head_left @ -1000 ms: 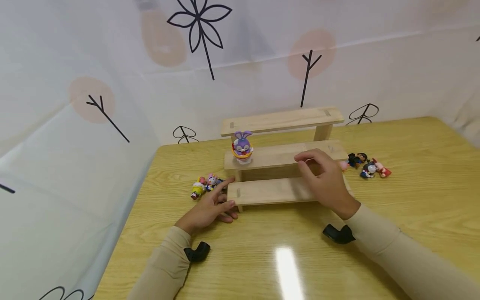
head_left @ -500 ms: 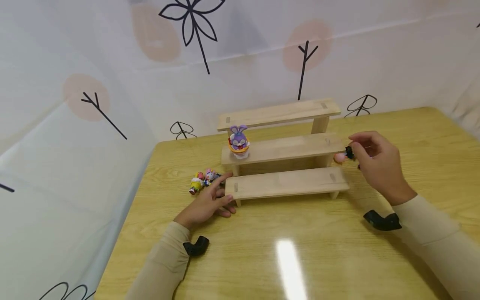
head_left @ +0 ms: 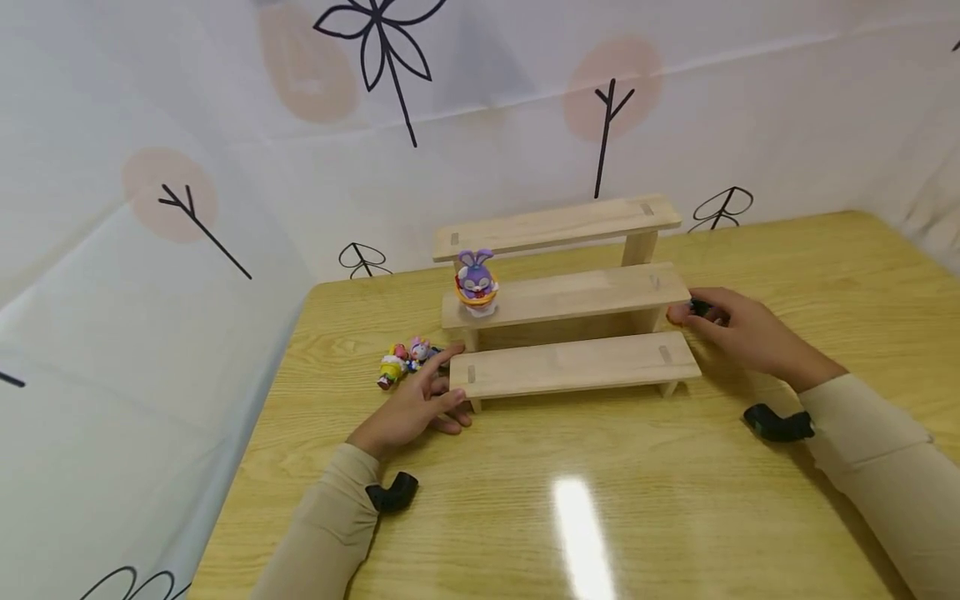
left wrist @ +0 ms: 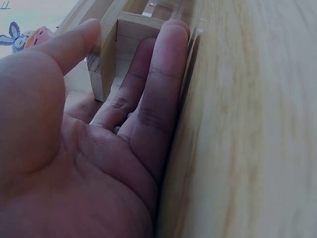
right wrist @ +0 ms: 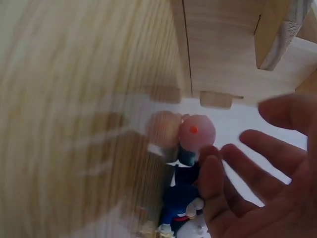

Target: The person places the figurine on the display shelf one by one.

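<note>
A three-step wooden display stand stands on the table. My left hand rests against the left end of its lowest step, with the index finger and thumb touching its corners. In the left wrist view, the other fingers lie extended along the tabletop. On the left of the middle step sits a purple rabbit figurine. Right of the stand, my right hand reaches down over small figurines, fingers spread and gently bent. A pink round-headed figurine lies by the fingertips, beside a dark blue figurine. The hand partly hides these toys.
A yellow figurine and a white-and-pink figurine lie left of the stand, next to my left hand. A patterned white cloth hangs behind the table. Each wrist carries a black device.
My right hand has moved right from above the stand and down to the figurines beside it. The left hand keeps its place at the lowest step. The head view has shifted slightly.
</note>
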`<state>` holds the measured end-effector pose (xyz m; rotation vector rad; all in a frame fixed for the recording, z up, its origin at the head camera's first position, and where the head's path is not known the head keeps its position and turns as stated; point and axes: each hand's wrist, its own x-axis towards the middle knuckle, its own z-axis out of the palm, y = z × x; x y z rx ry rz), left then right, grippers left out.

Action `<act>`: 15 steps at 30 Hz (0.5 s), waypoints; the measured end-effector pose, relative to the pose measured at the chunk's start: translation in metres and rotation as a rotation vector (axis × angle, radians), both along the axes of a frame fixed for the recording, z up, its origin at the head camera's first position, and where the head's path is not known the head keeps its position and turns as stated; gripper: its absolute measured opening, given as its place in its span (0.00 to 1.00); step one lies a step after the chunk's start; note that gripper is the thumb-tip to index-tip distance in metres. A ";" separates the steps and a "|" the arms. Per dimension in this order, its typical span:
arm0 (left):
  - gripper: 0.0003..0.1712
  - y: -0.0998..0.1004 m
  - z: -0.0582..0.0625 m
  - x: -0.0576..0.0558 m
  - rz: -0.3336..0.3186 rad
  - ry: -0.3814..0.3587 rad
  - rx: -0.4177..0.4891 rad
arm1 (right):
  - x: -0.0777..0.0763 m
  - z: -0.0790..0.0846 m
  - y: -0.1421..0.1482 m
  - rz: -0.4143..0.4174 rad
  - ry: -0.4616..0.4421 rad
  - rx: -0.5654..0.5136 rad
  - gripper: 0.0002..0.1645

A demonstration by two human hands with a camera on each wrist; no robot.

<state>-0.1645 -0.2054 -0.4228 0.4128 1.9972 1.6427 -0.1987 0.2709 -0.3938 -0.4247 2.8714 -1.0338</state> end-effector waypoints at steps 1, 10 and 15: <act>0.39 0.000 0.000 0.000 0.002 0.000 -0.001 | -0.001 -0.001 -0.001 0.027 0.033 0.027 0.23; 0.40 0.000 0.002 0.001 0.005 -0.025 0.005 | 0.000 -0.010 -0.001 0.095 0.113 0.150 0.22; 0.40 0.000 0.002 0.001 0.004 -0.017 0.002 | -0.001 -0.009 -0.001 0.086 0.130 0.164 0.23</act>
